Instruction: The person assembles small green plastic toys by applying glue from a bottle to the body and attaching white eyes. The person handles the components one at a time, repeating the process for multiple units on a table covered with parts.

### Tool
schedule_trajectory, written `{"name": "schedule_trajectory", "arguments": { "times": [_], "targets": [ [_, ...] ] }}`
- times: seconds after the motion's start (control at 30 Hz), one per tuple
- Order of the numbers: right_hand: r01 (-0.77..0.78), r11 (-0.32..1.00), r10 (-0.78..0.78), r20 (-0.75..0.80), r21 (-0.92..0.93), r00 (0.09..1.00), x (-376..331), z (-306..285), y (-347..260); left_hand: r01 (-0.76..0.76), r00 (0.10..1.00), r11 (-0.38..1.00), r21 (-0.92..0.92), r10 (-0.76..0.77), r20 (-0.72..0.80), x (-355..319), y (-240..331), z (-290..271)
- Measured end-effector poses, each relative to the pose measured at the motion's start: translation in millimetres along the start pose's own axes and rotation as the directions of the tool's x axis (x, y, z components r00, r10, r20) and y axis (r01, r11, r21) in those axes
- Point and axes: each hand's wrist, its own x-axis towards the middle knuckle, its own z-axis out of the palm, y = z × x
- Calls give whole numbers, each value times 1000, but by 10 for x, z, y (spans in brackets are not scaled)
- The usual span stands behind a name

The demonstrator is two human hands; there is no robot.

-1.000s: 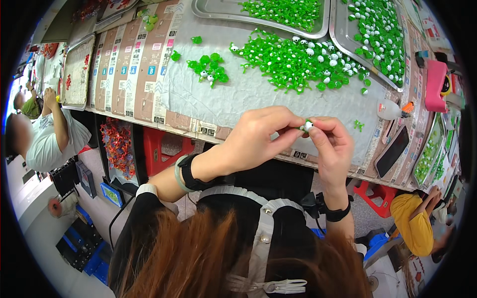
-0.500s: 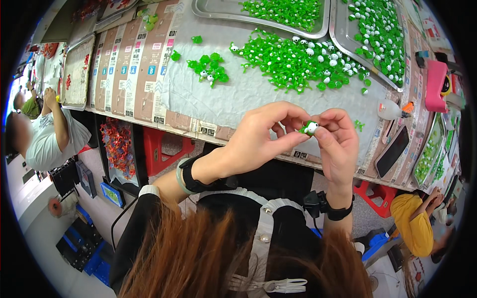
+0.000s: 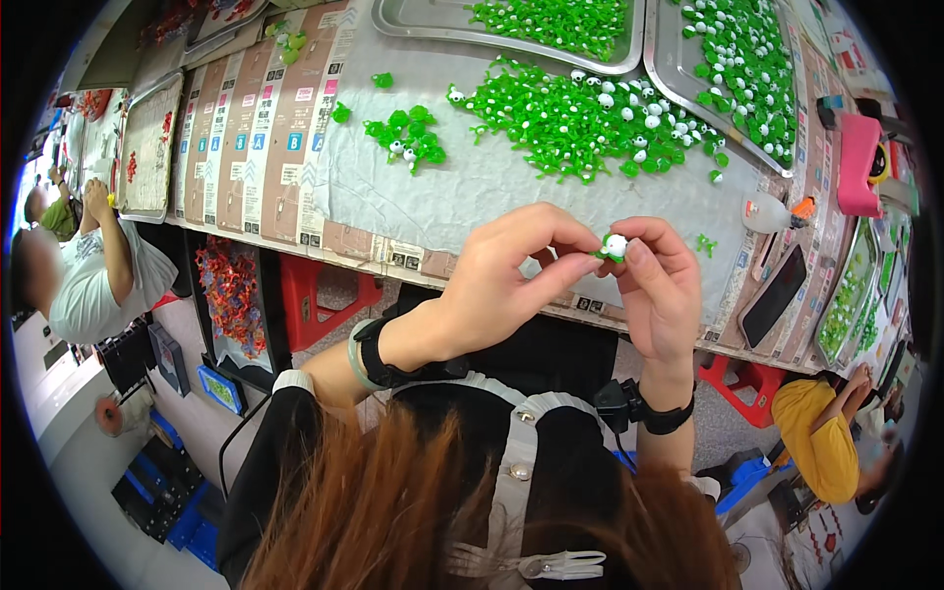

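Above the table's near edge, a small green plastic figure with a white eyeball sits between my two hands. The thumb and forefinger of my left hand pinch its green part from the left. From the right, my right hand grips the white eyeball side between thumb and fingers. Beyond them, a heap of green figures and white eyeballs lies on a pale sheet. A smaller cluster of green pieces is to its left, and one loose green piece lies right of my hands.
Two metal trays with green pieces, a left tray and a right tray, stand at the back. To the right are a squeeze bottle, a phone and a pink tape dispenser. Co-workers sit left and right; red stools stand below.
The figure has turned in my fingers, and its white eyeball now faces more upward. My left fingers have drawn back slightly to the left; the whole view has shifted a little.
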Motion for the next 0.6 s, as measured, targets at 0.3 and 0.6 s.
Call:
{"name": "schedule_trajectory", "arguments": {
  "times": [0.3,0.6],
  "targets": [
    [-117,987,111,60,109,992,-4,-61,48,61,998,997,-38,-61,-8,-33,3,1],
    [31,979,-28,17,-200,999,-113,94,-201,233,968,679,696,-91,-236,-79,-197,-639]
  ]
}}
